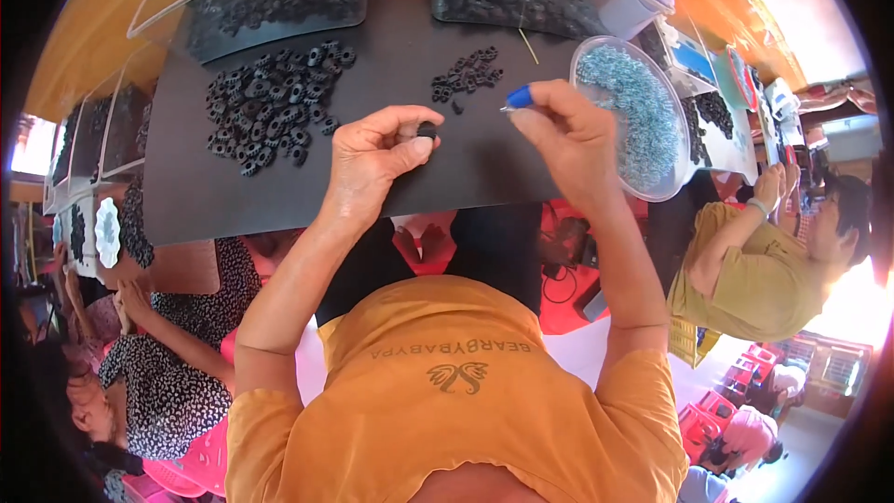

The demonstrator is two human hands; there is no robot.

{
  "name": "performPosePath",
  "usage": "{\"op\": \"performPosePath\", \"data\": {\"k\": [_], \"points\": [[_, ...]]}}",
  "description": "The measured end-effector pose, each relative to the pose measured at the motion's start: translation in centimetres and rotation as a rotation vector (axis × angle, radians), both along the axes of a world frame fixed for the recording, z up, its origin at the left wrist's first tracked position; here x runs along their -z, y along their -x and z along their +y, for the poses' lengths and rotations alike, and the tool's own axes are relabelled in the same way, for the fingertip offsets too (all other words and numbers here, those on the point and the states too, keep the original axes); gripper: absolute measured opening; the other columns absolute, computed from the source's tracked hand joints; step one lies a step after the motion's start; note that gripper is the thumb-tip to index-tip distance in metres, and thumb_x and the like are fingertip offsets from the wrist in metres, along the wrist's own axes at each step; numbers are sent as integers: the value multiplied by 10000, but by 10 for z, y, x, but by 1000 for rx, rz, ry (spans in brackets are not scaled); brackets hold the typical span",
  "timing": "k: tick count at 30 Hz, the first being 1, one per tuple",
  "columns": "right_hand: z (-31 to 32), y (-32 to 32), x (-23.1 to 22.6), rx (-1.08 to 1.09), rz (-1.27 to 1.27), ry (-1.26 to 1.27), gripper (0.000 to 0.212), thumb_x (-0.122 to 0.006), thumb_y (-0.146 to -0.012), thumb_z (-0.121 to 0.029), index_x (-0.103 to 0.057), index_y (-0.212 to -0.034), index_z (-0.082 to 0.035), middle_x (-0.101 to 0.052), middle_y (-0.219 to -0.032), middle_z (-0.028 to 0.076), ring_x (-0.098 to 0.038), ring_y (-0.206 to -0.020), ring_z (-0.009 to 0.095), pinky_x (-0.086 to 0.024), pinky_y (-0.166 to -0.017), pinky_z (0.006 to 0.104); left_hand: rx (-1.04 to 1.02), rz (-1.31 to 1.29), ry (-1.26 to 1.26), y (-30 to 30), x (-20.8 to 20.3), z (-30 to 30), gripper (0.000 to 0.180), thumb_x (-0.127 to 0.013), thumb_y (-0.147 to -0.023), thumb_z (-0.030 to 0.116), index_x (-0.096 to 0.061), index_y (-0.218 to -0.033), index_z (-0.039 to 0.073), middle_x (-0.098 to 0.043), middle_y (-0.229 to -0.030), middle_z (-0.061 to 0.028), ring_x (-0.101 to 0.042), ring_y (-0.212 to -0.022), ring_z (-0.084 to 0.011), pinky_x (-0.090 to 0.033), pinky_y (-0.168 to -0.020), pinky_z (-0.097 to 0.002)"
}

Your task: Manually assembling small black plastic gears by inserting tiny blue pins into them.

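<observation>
My left hand pinches a small rounded black plastic part between thumb and fingertips, above the near side of the dark table. To its right, my right hand, with a blue finger cover on one fingertip, is closed in a pinch. A tiny shiny piece shows at those fingertips, too small to name. Left of my left hand lies a large heap of black plastic parts. A smaller heap of little black parts sits between and beyond my hands.
Right of my right hand stands a round clear tub of small pale-blue pieces. Two clear bins of black parts line the far edge. A thin yellowish stick lies near the tub. Co-workers sit at both sides.
</observation>
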State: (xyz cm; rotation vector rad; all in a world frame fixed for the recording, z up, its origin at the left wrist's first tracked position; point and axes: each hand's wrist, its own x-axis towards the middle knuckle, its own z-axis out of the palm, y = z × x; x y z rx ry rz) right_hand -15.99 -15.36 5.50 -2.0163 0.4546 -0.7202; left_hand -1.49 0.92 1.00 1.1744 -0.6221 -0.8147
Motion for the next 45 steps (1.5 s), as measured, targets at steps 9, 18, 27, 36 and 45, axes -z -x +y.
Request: {"op": "performPosePath", "data": {"k": [9,18,27,36,45], "points": [[34,-19,7,-99,65,100,106,-639,-834,3,-638,-940,-1,-601,-847,17,-545,-777,64,-448,-700,220,-11,54,0,5,-4,5,238,-669,-826,12,-661,-1064,23,-603,-772,9,-543,-690,-53,-458,-639,-183],[50,-17,16,-56,-9,-111,175,-667,-775,27,-589,-928,-6,-570,-798,80,-566,-679,135,-457,-603,262,22,349,39,3,-9,6,118,-628,-883,80,-602,-951,-13,-665,-792,-65,-594,-636,-99,-454,-553,-195],[56,-19,14,-25,3,-136,167,-667,-774,24,-599,-923,-6,-581,-816,90,-592,-685,139,-472,-608,261,-57,374,75,10,-4,8,125,-646,-865,61,-604,-957,-14,-637,-770,-55,-583,-611,-93,-446,-533,-200],[54,-22,21,-68,-31,-236,115,-644,-805,26,-583,-902,19,-606,-821,86,-622,-704,120,-479,-610,247,-24,253,53,16,-6,11,143,-615,-861,-2,-605,-997,-45,-664,-802,-101,-616,-640,-115,-484,-559,-200],[44,-19,17,-236,66,-611,103,-680,-811,-31,-591,-805,20,-629,-704,46,-574,-663,67,-464,-579,224,60,57,4,18,0,15,158,-582,-887,-3,-593,-1044,-24,-632,-813,-39,-609,-688,-80,-462,-574,-185]]}}
